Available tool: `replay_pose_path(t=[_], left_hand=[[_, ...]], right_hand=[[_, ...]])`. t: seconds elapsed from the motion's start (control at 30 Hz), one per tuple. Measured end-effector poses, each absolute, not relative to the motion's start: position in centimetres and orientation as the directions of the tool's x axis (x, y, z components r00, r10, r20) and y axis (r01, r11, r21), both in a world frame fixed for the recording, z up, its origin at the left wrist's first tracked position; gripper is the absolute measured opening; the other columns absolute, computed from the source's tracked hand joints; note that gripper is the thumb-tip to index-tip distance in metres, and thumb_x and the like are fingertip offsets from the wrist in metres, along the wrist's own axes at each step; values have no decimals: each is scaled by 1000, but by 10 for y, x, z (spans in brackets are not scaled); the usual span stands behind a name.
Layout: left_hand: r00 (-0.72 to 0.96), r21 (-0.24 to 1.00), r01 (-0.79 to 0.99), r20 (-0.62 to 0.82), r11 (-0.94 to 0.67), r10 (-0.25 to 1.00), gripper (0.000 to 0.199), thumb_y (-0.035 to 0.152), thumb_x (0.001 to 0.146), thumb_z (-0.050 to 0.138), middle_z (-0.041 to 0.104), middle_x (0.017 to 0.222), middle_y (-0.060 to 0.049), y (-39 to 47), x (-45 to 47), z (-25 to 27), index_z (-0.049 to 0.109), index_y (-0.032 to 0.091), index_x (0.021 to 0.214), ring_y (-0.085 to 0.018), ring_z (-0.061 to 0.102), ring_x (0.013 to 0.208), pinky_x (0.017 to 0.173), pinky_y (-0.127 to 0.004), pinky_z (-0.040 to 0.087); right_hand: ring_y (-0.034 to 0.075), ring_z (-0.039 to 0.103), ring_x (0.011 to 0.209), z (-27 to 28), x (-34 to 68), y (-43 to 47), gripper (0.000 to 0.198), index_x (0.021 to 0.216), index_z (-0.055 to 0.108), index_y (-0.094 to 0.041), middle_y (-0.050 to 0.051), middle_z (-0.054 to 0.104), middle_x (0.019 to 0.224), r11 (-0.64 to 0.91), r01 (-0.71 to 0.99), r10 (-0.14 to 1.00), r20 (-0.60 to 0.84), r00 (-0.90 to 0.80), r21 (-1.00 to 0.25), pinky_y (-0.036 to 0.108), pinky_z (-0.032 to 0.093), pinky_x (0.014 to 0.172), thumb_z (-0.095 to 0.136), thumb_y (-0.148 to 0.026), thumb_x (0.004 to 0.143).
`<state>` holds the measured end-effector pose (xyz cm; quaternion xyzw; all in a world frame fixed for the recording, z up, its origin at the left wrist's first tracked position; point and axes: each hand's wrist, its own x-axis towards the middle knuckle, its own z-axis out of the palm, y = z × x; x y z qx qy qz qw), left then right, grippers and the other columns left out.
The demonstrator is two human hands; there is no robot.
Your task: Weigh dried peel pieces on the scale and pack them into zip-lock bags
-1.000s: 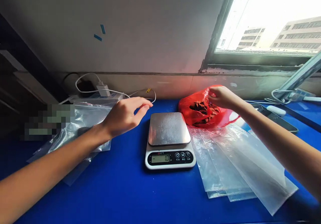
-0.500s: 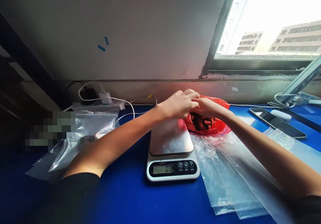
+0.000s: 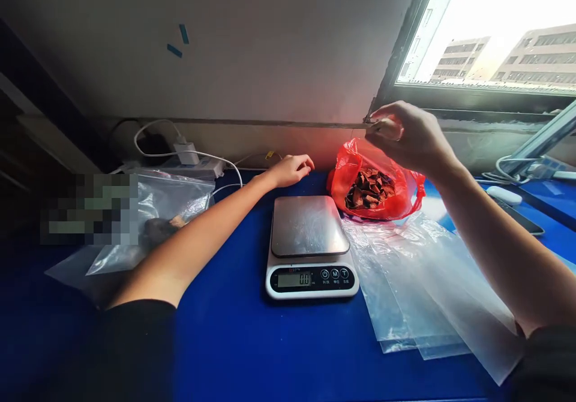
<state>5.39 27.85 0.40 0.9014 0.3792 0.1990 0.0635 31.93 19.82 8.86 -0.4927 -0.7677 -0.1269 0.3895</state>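
Apparently early in the work, judging by 0.0 on the display [image 3: 294,279] of the scale [image 3: 311,231] and by brown pieces [image 3: 370,189] lying inside the red bag [image 3: 348,165]. Already done: opening of that bag, set just behind and right of the scale, and switching on of the scale. Above the bag's mouth, the right hand [image 3: 405,137], fingers partly bent, thumb near fingertips; impossible to tell whether pinching the bag's edge, a piece or nothing. Beyond the scale, the left hand [image 3: 292,171], loosely curled, with nothing visible in its grasp. Underneath, a smooth blue table [image 3: 234,342], darker toward the left. Near the scale's right side, overlapping plastic bags [image 3: 432,294], flat; at left, partly behind the forearm, a zip bag [image 3: 148,192] near a white charger [image 3: 186,153]. Farther back, a grey wall [image 3: 270,48] with two blue strips [image 3: 174,50], and at upper right a bright window [image 3: 486,36] onto buildings.
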Motion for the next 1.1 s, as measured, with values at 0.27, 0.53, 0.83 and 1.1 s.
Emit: replay_pose_path(t=[0.27,0.53,0.83,1.1], left_hand=[[674,111,683,286,-722,682,31,34,98,60,62,125,-10,279,50,-20,60,17,123,-23,64,106,90,-44,56],[611,93,750,281,-655,740,31,34,98,61,62,124,-10,280,54,-27,60,16,123,-23,64,106,90,-44,56],[622,42,749,297,-661,724,32,34,97,61,62,125,-10,283,55,-30,60,16,123,-23,64,107,90,-44,56],[620,61,740,325,-670,714,31,34,97,62,63,123,-10,285,56,-32,61,15,122,-23,64,106,91,-45,56]], right_hand=[[17,66,84,23,242,140,30,112,59,-20,6,71,96,838,396,538,693,-481,-376,31,53,74,65,-34,86],[27,55,129,7,239,147,17,94,68,-22,8,74,103,805,389,593,572,-568,-448,42,50,100,58,-36,94],[23,61,82,25,288,187,24,81,60,-25,7,67,80,794,602,335,888,-315,-86,42,49,81,45,-34,97],[21,53,73,-24,362,267,24,64,52,-21,14,67,80,476,874,778,511,-367,-98,35,42,72,53,-28,87]])
